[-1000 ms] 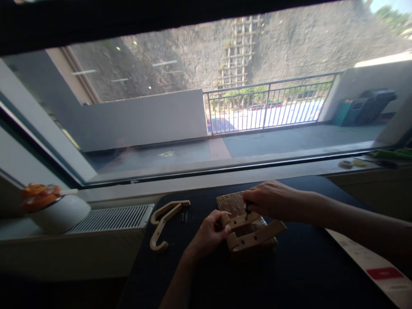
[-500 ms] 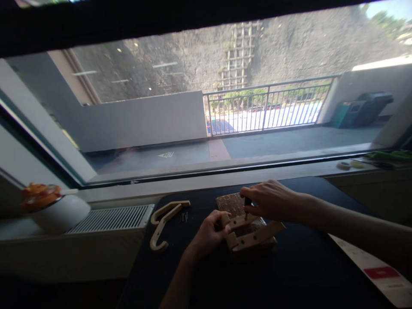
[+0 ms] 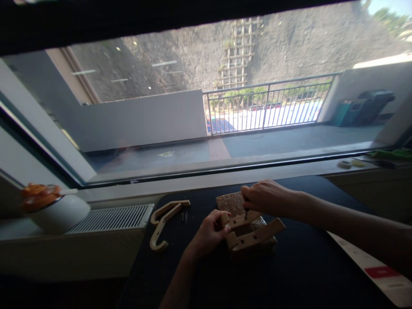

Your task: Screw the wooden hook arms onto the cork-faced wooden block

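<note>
My right hand (image 3: 268, 197) is closed round a screwdriver (image 3: 246, 213); its handle is hidden in my fingers and its shaft points down. The tip meets a pale wooden bar (image 3: 238, 221) with dark holes. My left hand (image 3: 210, 231) grips the left end of that bar, thumb towards me. Nearer me, a second wooden bar (image 3: 262, 234) with holes slants up to the right. Both bars lie over a brown, shiny, textured slab (image 3: 229, 203). To the left are two hook-shaped wooden pieces (image 3: 172, 207) (image 3: 157, 236), with several screws (image 3: 183, 217) beside them.
The dark table (image 3: 206, 279) stands against a window sill (image 3: 180, 182). A printed sheet (image 3: 363, 264) lies under my right forearm. At left are a white pot (image 3: 62, 214) with an orange top and a vent grille (image 3: 112, 217). Tape rolls (image 3: 345, 164) sit on the right sill.
My right hand has turned over the screwdriver, and its fingers now cover the dark handle that showed before. My left hand and the wooden bars stay in place.
</note>
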Tool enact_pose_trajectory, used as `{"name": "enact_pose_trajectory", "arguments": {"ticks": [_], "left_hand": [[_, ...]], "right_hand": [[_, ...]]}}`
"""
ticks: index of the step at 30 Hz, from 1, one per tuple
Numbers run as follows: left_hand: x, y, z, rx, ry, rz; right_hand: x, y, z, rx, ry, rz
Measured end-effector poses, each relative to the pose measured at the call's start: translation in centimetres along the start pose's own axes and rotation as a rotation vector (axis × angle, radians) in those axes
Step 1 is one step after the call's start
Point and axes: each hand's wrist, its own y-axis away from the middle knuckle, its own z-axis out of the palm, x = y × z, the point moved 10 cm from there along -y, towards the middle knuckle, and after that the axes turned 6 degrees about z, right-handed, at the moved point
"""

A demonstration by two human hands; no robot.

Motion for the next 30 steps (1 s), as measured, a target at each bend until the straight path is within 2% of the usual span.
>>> {"name": "enact_pose_trajectory", "arguments": {"ticks": [6,11,16,21,25,30], "left_hand": [[-0.2,0.1,0.0,0.005,0.046,-0.022],[-0.8,0.1,0.3,0.023,0.111,-0.070],[-0.5,-0.1,-0.1,0.009,0.048,-0.103],[2.7,-1.2,-0.9,-0.014,-0.212,-0.039],[5.1,-2.8,-0.1,-0.112,-0.535,-0.038],[5.5,-4.4,0.8,-0.132,-0.710,-0.099]], "right_hand": [[0.2,-0.1,-0.6,0.015,0.041,0.074],[-0.4,0.7,-1.4,-0.034,-0.030,-0.020],[-0.4,1.2,-1.3,-0.047,-0.117,-0.087],[0.1,1.2,-0.7,-0.041,-0.120,-0.070],[0.1,1.2,-0.9,-0.044,-0.133,-0.068],[-0.3,1.0,-0.8,-0.069,-0.102,-0.082]]}}
